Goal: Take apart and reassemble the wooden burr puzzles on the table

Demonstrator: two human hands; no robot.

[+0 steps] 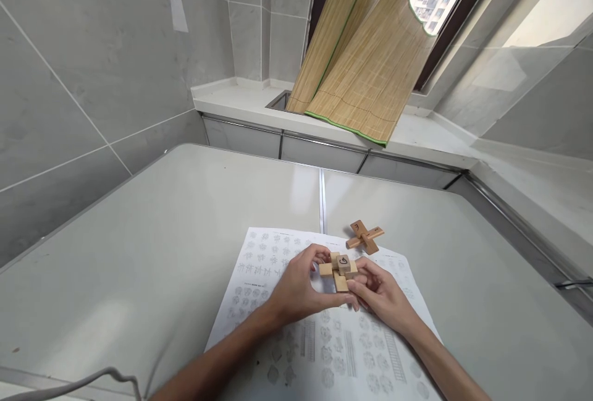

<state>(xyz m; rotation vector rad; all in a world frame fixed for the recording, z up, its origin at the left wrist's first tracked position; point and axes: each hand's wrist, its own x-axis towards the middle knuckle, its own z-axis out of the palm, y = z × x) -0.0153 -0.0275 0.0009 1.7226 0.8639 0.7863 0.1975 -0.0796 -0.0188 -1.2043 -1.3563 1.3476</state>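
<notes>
Between my two hands is a light wooden interlocking puzzle point(341, 284), with blocks jutting out on several sides and a dark mark on its top block. My left hand point(301, 283) grips it from the left, thumb along the near side and fingers behind. From the right, my right hand point(377, 290) pinches its near right edge between thumb and fingers. Just beyond lies a second, redder wooden puzzle point(365, 237), cross-shaped, with dark marks on its pieces. Under my hands is a printed instruction sheet point(241, 293) covered in small diagrams.
A pale table point(152, 253) with a centre seam carries the sheet. Behind it, a bamboo mat point(365, 61) edged in green leans against the window over a white ledge point(231, 101). A grey cable point(88, 379) crosses the near left corner.
</notes>
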